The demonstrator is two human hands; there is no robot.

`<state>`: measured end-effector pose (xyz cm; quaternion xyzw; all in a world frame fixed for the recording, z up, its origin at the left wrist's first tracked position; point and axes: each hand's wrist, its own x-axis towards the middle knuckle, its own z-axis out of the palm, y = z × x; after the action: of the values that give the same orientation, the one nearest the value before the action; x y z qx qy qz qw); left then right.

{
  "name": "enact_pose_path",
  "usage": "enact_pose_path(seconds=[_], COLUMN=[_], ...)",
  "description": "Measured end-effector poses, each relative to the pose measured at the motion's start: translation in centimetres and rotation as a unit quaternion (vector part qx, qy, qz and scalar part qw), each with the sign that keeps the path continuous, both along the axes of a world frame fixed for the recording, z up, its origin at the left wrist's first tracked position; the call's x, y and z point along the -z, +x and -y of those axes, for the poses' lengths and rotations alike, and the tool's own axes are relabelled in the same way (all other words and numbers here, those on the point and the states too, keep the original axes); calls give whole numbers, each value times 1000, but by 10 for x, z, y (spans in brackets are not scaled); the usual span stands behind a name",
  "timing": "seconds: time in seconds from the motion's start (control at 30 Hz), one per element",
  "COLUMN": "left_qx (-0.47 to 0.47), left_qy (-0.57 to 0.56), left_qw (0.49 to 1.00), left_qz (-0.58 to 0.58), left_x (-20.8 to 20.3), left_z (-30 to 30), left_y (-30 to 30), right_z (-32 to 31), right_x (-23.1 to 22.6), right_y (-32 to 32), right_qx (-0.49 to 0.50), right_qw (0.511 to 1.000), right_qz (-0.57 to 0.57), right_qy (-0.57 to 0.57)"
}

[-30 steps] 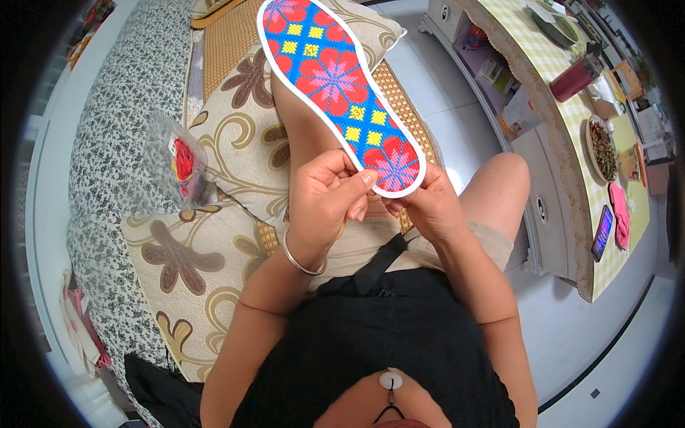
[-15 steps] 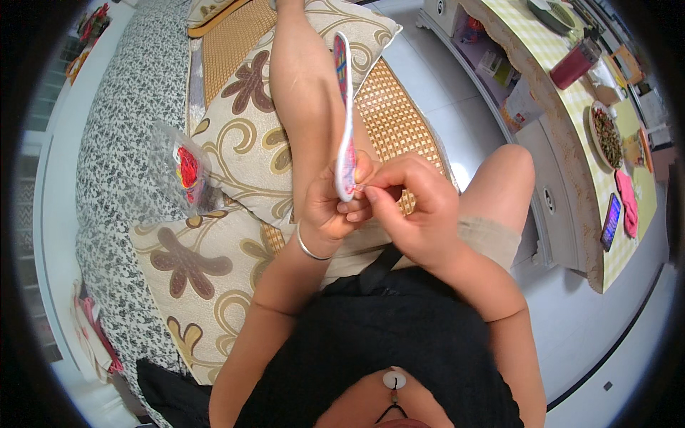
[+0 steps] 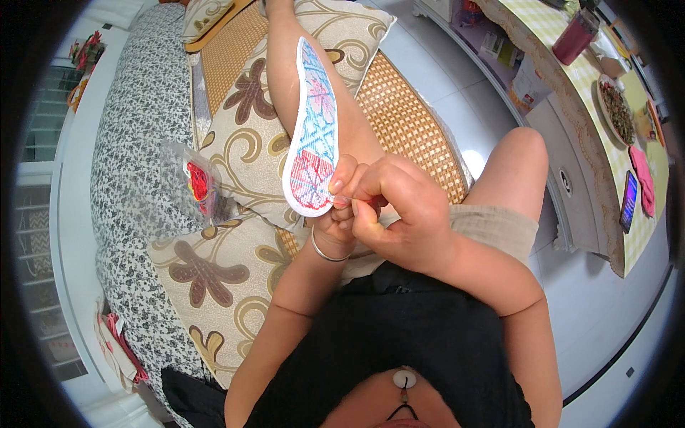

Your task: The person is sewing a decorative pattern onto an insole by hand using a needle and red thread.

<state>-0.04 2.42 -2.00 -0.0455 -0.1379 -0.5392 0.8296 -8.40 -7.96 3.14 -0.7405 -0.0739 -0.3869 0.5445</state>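
Note:
My left hand (image 3: pixel 335 232) grips an embroidered insole (image 3: pixel 317 132) by its right edge near the heel end. White trim runs round the insole. Its patterned face, blue and pink with a red-stitched heel, is turned up toward me and lies over my leg. Close beside that edge my right hand (image 3: pixel 408 207) is closed in a pinch, thumb against forefinger. Something thin and pale, a needle or thread too fine to tell apart, runs between the fingertips of both hands. The fingers of my left hand behind the insole are partly hidden.
A clear plastic bag (image 3: pixel 200 189) with red thread rests on the bed at left, beside patterned cushions (image 3: pixel 207 271). On the right, a cloth-covered cabinet top (image 3: pixel 621 246) bears a phone (image 3: pixel 628 202), a pink cloth (image 3: pixel 642 182), a plate of food (image 3: pixel 615 110) and a dark red bottle (image 3: pixel 575 37).
The insole has turned from edge-on to showing its stitched face, its heel end moving left. My right hand remains pinched close to it. The whole view has shifted slightly.

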Motion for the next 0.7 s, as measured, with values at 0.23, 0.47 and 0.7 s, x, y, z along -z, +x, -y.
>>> enact_pose_path(seconds=[0.23, 0.47, 0.7], left_qx=[10, -7, -52], left_qy=[29, 25, 98], left_qw=[999, 1000, 994], left_qz=[12, 3, -4], left_x=[-5, -5, 0], left_z=[-3, -2, -8], left_y=[3, -1, -5], right_z=[0, 0, 3], right_x=[-3, -2, 1], right_y=[0, -1, 0], right_qx=[-6, -5, -27], right_qw=[1000, 1000, 999], right_qz=[1, 3, -5], right_qy=[16, 14, 17])
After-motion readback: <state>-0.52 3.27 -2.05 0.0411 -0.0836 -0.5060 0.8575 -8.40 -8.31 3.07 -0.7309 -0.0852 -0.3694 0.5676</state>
